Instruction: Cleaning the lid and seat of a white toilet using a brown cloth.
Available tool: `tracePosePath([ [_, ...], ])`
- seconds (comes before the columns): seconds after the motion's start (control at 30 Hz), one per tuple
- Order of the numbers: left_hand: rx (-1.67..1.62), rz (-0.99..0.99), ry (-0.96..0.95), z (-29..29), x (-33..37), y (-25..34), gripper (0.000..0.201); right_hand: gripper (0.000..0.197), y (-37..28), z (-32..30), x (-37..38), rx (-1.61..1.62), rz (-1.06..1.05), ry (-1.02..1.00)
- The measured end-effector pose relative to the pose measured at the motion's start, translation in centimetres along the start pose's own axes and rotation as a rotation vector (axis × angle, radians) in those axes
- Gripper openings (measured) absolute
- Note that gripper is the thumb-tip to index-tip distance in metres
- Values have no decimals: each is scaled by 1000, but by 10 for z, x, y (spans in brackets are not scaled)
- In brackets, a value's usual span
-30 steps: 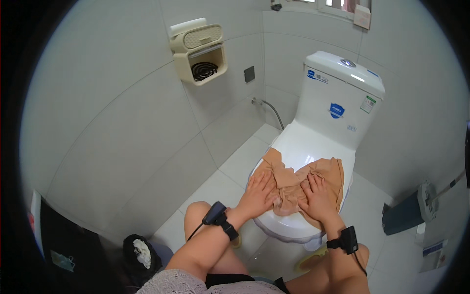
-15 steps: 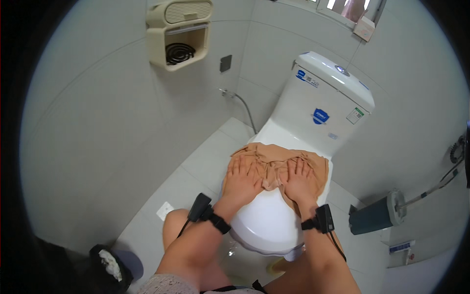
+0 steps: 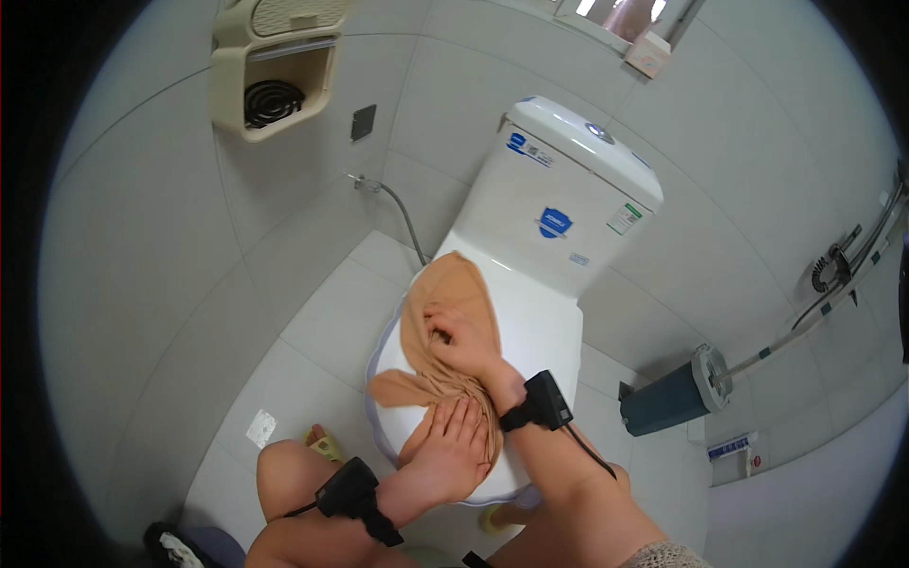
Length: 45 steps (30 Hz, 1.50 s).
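A tan cloth [image 3: 454,284] of thin, stretchy-looking fabric lies on the closed white lid [image 3: 530,341] of the toilet. It spreads flat toward the tank and bunches into folds nearer me, with one flap sticking out to the left. My right hand [image 3: 462,339] is curled on the upper part of the cloth, fingers bent into the fabric. Closer to me, my left hand [image 3: 450,450] rests on the gathered folds with its fingers stretched out. Both wrists carry a black strapped device.
Behind the lid rises the toilet tank [image 3: 568,204]. A hose [image 3: 407,218] runs from the wall valve. To the right stands a blue-grey bucket [image 3: 668,402] with a pole. A cream wall box [image 3: 279,71] holds a black coil. At lower left is a bin [image 3: 180,549].
My right hand has moved left across the lid, and my left hand has come down toward me. The cloth, wide across the lid before, is now gathered on its left side. The view has shifted.
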<state>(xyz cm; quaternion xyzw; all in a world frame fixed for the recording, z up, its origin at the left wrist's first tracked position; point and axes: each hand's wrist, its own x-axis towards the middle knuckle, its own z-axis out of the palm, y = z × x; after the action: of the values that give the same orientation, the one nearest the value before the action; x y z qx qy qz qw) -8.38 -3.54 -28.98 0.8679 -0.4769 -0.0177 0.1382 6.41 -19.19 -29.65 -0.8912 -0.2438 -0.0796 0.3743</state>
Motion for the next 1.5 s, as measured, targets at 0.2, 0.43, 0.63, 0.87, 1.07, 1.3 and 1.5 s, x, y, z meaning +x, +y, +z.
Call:
tracePosePath([
  [0.2,61,146,-245,8,-3,35,67,7,-40,-2,-57,-5,-71,-35],
  [0.43,122,522,-58,22,5,59,71,13,-41,-54,-144,-178,63,116],
  [0.63,-8,454,44,22,29,45,62,29,24,-74,-170,-552,369,311],
  [0.87,33,20,195,3,37,-16,64,61,65,-90,-114,-757,612,260],
  [1.07,56,-215,125,-3,29,-31,67,72,79,-88,-48,-715,645,95],
  [1.3,68,-242,63,-6,25,-9,64,93,42,-38,41,-647,429,-50],
  [1.5,144,-214,185,-15,22,-16,55,77,-3,13,59,-535,91,-207],
])
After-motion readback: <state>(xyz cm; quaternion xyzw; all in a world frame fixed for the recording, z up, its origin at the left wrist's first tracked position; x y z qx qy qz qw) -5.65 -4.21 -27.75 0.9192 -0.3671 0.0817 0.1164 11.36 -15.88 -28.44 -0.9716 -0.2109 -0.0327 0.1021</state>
